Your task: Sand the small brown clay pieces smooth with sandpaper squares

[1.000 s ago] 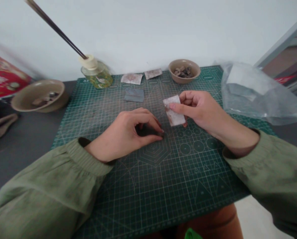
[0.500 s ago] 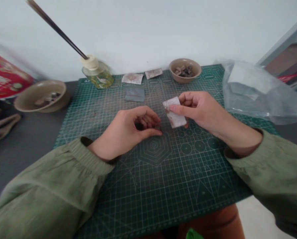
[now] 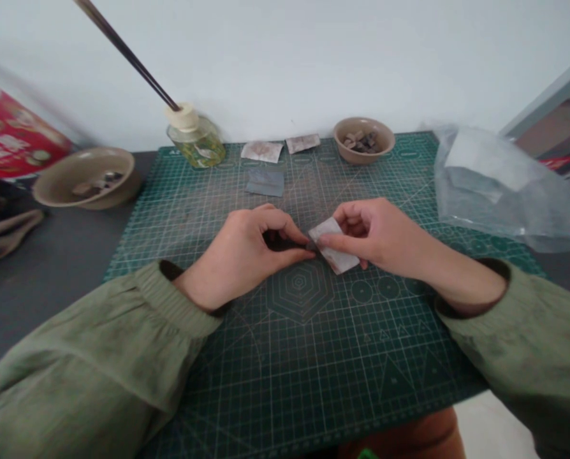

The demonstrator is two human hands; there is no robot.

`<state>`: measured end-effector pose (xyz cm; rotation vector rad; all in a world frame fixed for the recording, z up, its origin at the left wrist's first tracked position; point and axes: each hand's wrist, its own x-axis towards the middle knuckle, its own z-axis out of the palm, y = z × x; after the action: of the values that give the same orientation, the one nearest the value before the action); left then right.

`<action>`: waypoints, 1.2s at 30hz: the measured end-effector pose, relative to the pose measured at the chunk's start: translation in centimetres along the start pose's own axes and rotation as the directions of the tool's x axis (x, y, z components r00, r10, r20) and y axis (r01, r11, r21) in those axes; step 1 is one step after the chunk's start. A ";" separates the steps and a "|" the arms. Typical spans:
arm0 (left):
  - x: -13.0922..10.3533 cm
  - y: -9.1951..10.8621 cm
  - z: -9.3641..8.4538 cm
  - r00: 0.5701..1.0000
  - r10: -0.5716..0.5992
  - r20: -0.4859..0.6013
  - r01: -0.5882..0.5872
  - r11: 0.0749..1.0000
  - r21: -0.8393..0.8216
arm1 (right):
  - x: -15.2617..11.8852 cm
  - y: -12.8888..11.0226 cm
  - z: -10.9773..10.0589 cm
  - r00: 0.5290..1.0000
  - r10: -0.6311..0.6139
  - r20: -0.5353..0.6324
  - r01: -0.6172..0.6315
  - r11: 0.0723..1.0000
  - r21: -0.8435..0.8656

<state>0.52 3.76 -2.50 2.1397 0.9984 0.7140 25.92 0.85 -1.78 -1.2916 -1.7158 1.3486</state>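
Since the earlier frame, our right grip (image 3: pixel 378 231) has brought its paper (image 3: pixel 341 260) nearer us and leftward, up to the left grip (image 3: pixel 249 241). Right grip: closed on the paper, thumb on top. Left grip: fingertips narrowed on a small dark piece (image 3: pixel 312 245) at the paper's left edge, above the mat (image 3: pixel 285 370); contact looks likely. We judge the paper light and bendable, best held flat between thumb and fingers; the piece light, stiff, perhaps brittle, best pinched by its sides.

Matt paper (image 3: pixel 341 260), glossy plastic bag (image 3: pixel 509 204)
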 end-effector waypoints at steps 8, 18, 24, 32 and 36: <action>0.1 0.2 -0.3 0.994 0.063 0.089 -0.062 0.998 -0.008 | -0.1 -0.3 -0.1 1.000 -0.015 -0.018 0.016 0.998 0.053; 0.3 0.5 -0.6 0.961 0.198 0.195 -0.216 0.973 0.076 | 0.1 -0.4 -0.5 0.988 -0.027 -0.149 0.047 0.990 0.131; -0.1 0.2 -0.1 0.991 0.105 0.078 -0.111 0.991 0.079 | 0.1 -0.5 -0.5 0.990 -0.018 -0.139 0.038 0.990 0.136; 0.0 0.4 0.0 0.997 0.061 0.047 -0.063 0.997 0.043 | -0.1 -0.2 -0.3 0.999 0.026 0.027 -0.027 0.999 0.023; -0.1 0.6 0.1 0.999 0.022 0.036 -0.023 1.000 0.018 | -0.2 -0.3 0.1 0.999 0.037 0.025 -0.036 0.999 -0.031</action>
<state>0.80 3.39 -2.14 2.1752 0.9663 0.6771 25.79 0.57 -1.51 -1.3338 -1.7447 1.3700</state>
